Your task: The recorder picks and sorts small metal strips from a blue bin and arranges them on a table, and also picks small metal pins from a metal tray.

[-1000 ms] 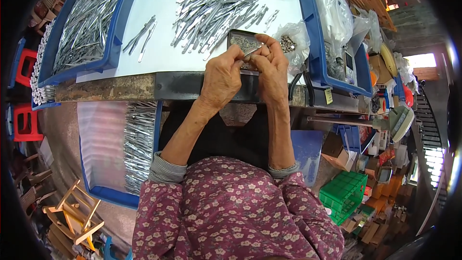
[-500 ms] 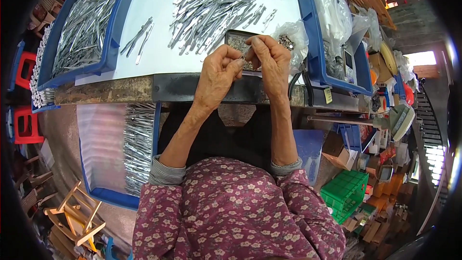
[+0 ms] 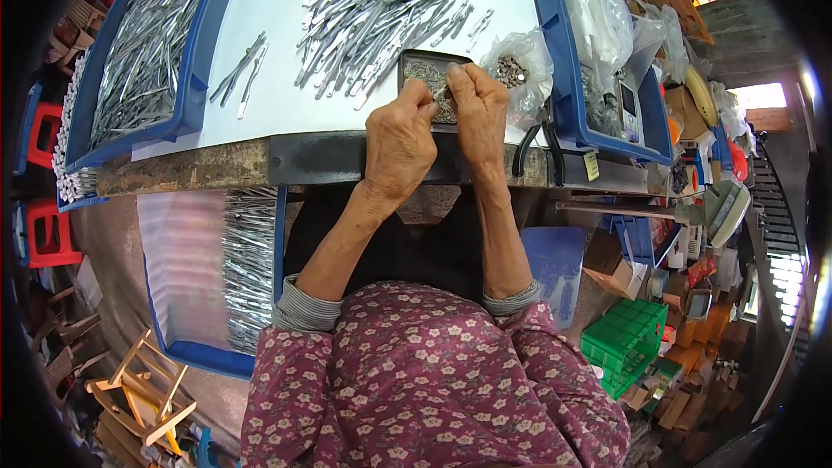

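Both hands up at the bench edge, right over the small dark tray (image 3: 427,69) of tiny metal bits. Left hand (image 3: 399,140): fingers curled in tight, thumb & forefinger pinched at the tips on a small metal piece (image 3: 441,92). Right hand (image 3: 479,117): fingers bent too, tips meeting the left's at that same piece, so both pinch it between them, just above the tray's near rim. Piece too small to make out its shape. Big pile of metal strips (image 3: 381,13) spread on the white table top (image 3: 277,35) behind the tray; clear bag of small parts (image 3: 517,69) just right of the hands. Blue bin of strips (image 3: 143,61) far left. Black-handled pliers (image 3: 537,149) by the right wrist.
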Action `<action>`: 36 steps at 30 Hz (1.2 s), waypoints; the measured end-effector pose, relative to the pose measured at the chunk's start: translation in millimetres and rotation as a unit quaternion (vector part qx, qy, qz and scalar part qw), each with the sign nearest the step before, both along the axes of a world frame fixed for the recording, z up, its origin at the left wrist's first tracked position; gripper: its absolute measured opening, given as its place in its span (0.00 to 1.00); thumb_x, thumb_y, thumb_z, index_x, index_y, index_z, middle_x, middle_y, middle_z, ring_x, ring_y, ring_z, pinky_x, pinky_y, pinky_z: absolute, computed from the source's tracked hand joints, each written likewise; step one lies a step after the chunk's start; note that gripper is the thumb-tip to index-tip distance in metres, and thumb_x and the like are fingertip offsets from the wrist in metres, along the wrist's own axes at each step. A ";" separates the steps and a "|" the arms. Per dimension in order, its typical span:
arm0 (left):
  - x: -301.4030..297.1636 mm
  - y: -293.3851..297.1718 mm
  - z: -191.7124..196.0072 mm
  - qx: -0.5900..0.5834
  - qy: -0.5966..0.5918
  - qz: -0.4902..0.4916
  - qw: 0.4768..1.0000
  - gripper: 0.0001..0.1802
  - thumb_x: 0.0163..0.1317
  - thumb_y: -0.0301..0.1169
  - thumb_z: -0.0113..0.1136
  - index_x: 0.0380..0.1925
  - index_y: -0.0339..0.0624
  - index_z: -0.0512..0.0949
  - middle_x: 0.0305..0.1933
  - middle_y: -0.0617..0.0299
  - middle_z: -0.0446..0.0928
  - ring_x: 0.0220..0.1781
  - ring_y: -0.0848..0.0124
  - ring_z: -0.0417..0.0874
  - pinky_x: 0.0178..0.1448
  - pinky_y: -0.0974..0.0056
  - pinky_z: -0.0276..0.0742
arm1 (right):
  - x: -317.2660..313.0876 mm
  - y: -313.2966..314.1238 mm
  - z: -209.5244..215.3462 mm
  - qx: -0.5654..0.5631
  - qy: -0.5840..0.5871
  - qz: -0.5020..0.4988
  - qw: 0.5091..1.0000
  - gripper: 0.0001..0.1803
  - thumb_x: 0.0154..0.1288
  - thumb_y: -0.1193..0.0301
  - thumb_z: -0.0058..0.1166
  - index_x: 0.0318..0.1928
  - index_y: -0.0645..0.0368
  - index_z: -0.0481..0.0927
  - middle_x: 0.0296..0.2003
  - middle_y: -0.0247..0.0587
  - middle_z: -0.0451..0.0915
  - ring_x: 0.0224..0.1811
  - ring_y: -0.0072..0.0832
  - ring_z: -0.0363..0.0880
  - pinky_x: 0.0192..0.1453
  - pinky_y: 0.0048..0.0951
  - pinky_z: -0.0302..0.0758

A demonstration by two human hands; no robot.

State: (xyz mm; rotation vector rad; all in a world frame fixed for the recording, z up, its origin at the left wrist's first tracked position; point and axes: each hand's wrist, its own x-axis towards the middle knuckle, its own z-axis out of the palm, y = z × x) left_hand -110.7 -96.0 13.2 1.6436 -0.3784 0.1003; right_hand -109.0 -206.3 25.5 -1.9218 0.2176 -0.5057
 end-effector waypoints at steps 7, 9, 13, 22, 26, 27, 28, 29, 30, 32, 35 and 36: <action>0.5 -0.7 -1.1 0.055 -0.081 0.047 0.994 0.02 0.56 0.21 0.51 0.27 0.33 0.69 0.19 0.53 0.70 0.18 0.70 0.71 0.24 0.67 0.67 | 3.7 -0.8 -4.7 -0.012 -0.008 0.005 1.000 0.16 0.61 0.68 0.46 0.21 0.67 0.67 0.13 0.43 0.63 0.17 0.24 0.58 0.23 0.32 0.59; 0.1 -1.5 0.5 0.056 -0.081 0.050 0.994 0.02 0.56 0.20 0.51 0.27 0.33 0.69 0.19 0.53 0.70 0.18 0.69 0.72 0.24 0.66 0.67 | 3.8 2.7 -1.8 -0.021 -0.008 -0.010 1.000 0.16 0.61 0.68 0.47 0.21 0.67 0.67 0.13 0.43 0.62 0.17 0.25 0.58 0.23 0.32 0.59; 2.2 -2.4 1.5 0.058 -0.097 0.050 0.992 0.01 0.57 0.21 0.50 0.29 0.33 0.69 0.19 0.53 0.70 0.18 0.67 0.72 0.25 0.65 0.68 | 6.8 5.2 -0.2 -0.021 -0.019 -0.028 0.999 0.17 0.61 0.67 0.47 0.21 0.67 0.66 0.12 0.44 0.61 0.17 0.26 0.57 0.22 0.33 0.58; 2.5 4.0 -0.9 0.056 -0.047 0.012 0.997 0.10 0.59 0.22 0.48 0.42 0.37 0.67 0.21 0.56 0.71 0.20 0.66 0.72 0.24 0.64 0.66 | 6.4 -6.8 4.1 0.005 0.050 0.047 0.998 0.20 0.63 0.63 0.45 0.22 0.67 0.71 0.12 0.40 0.64 0.17 0.24 0.62 0.22 0.30 0.60; 1.7 9.6 2.2 0.051 -0.037 -0.007 0.998 0.09 0.59 0.19 0.46 0.40 0.38 0.68 0.20 0.55 0.71 0.17 0.69 0.72 0.22 0.64 0.65 | -6.9 -23.5 24.9 0.021 0.000 0.023 1.000 0.14 0.64 0.67 0.46 0.27 0.65 0.74 0.15 0.31 0.67 0.19 0.15 0.64 0.22 0.20 0.59; 1.8 12.8 3.1 0.050 -0.025 -0.007 0.998 0.09 0.59 0.19 0.46 0.40 0.37 0.68 0.17 0.57 0.68 0.16 0.71 0.70 0.21 0.66 0.64 | -7.3 -32.7 23.6 0.015 -0.032 0.017 0.999 0.13 0.63 0.68 0.47 0.27 0.66 0.74 0.15 0.33 0.69 0.19 0.17 0.66 0.22 0.22 0.62; 1.8 13.1 3.2 0.047 -0.012 -0.009 0.999 0.09 0.59 0.19 0.46 0.40 0.37 0.68 0.15 0.60 0.66 0.16 0.73 0.68 0.20 0.67 0.63 | -9.2 -42.5 26.3 -0.033 -0.019 -0.025 0.999 0.10 0.61 0.70 0.48 0.29 0.66 0.74 0.17 0.37 0.72 0.20 0.21 0.69 0.25 0.24 0.65; 2.1 10.9 2.3 0.017 -0.032 0.000 0.999 0.07 0.60 0.21 0.46 0.39 0.37 0.69 0.12 0.65 0.63 0.15 0.77 0.65 0.19 0.69 0.61 | -8.1 -54.1 19.9 -0.081 -0.024 -0.061 0.995 0.09 0.60 0.71 0.47 0.30 0.65 0.74 0.18 0.40 0.73 0.21 0.25 0.71 0.26 0.26 0.67; 1.6 9.1 1.4 0.013 -0.031 -0.007 0.999 0.07 0.60 0.21 0.46 0.39 0.37 0.69 0.12 0.65 0.63 0.15 0.77 0.65 0.19 0.69 0.61 | -8.2 -64.4 13.3 -0.128 -0.028 -0.097 0.987 0.08 0.60 0.72 0.47 0.31 0.65 0.74 0.19 0.42 0.75 0.22 0.30 0.74 0.28 0.29 0.68; 0.2 11.8 2.8 0.000 -0.012 -0.028 1.000 0.07 0.63 0.22 0.45 0.40 0.35 0.71 0.17 0.68 0.64 0.20 0.81 0.63 0.24 0.75 0.59 | -9.8 -69.4 13.9 -0.177 0.013 -0.115 0.977 0.06 0.58 0.74 0.46 0.32 0.63 0.74 0.24 0.48 0.76 0.27 0.40 0.76 0.33 0.34 0.70; -0.5 11.1 -0.6 -0.005 -0.021 -0.041 0.999 0.07 0.63 0.21 0.44 0.39 0.35 0.71 0.18 0.68 0.64 0.20 0.82 0.63 0.23 0.76 0.58 | -9.7 -75.7 4.1 -0.310 0.003 -0.080 0.947 0.05 0.53 0.77 0.48 0.32 0.61 0.74 0.32 0.48 0.75 0.34 0.44 0.75 0.37 0.37 0.71; -0.7 10.5 -1.5 -0.004 -0.029 -0.047 0.998 0.07 0.63 0.21 0.45 0.39 0.35 0.71 0.18 0.69 0.64 0.20 0.82 0.63 0.23 0.76 0.58 | -8.8 -76.8 1.1 -0.310 0.003 -0.082 0.947 0.05 0.53 0.77 0.48 0.32 0.61 0.74 0.32 0.48 0.75 0.34 0.44 0.75 0.37 0.37 0.71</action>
